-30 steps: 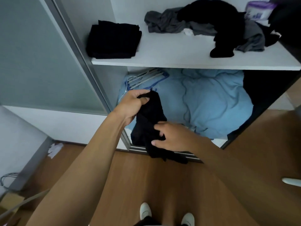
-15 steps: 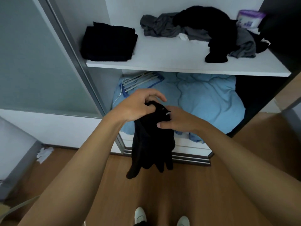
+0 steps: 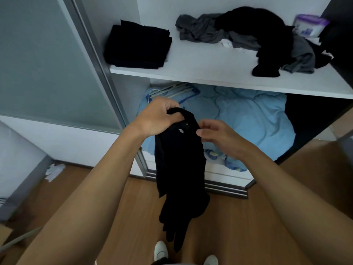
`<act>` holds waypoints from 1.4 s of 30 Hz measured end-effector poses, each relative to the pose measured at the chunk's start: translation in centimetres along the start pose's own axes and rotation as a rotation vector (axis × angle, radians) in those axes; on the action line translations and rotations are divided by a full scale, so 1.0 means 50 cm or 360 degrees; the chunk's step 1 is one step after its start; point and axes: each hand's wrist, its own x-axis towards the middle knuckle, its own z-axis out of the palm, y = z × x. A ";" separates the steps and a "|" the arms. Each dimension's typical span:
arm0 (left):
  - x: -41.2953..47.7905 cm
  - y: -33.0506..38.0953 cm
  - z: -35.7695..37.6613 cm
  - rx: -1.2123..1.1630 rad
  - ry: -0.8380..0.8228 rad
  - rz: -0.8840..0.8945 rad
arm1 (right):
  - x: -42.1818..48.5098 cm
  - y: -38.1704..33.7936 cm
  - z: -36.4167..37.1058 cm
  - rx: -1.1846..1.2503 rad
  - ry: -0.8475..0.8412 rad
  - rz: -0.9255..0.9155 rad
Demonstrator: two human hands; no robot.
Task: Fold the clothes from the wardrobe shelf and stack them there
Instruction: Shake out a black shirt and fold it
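A black garment (image 3: 179, 169) hangs in front of me, its collar with a small "M" label at the top. My left hand (image 3: 158, 117) grips the collar's left side. At the collar's right edge my right hand (image 3: 215, 133) pinches the cloth. The white wardrobe shelf (image 3: 210, 73) carries a folded black stack (image 3: 137, 47) at its left end. A loose heap of grey clothes (image 3: 206, 31) and black clothes (image 3: 267, 41) lies at the shelf's back right.
Below the shelf lies a light-blue duvet (image 3: 248, 121) with plastic hangers (image 3: 172, 90) on it. A frosted sliding door (image 3: 47, 64) stands to the left. A purple-and-white pack (image 3: 309, 25) sits on the shelf's far right. The floor is wood; crumpled paper (image 3: 54, 170) lies at left.
My right hand has come up from the garment's lower part to its collar. Both hands now hold the top edge, slightly apart, and the garment hangs full length.
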 end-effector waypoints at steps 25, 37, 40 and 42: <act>0.064 -0.059 0.032 0.0115 0.0522 -0.0217 | -0.034 0.020 -0.096 -0.0934 0.0092 0.0129; 0.072 -0.125 0.060 -0.0303 0.0252 -0.0475 | -0.062 -0.070 -0.100 -0.0827 0.1130 -0.0553; 0.066 -0.137 0.055 -0.0474 0.0271 -0.0557 | -0.092 -0.059 -0.130 -0.0659 0.0667 0.0052; 0.064 -0.150 0.050 -0.0494 0.0204 -0.0543 | -0.121 -0.030 -0.157 -0.0629 0.0314 0.0437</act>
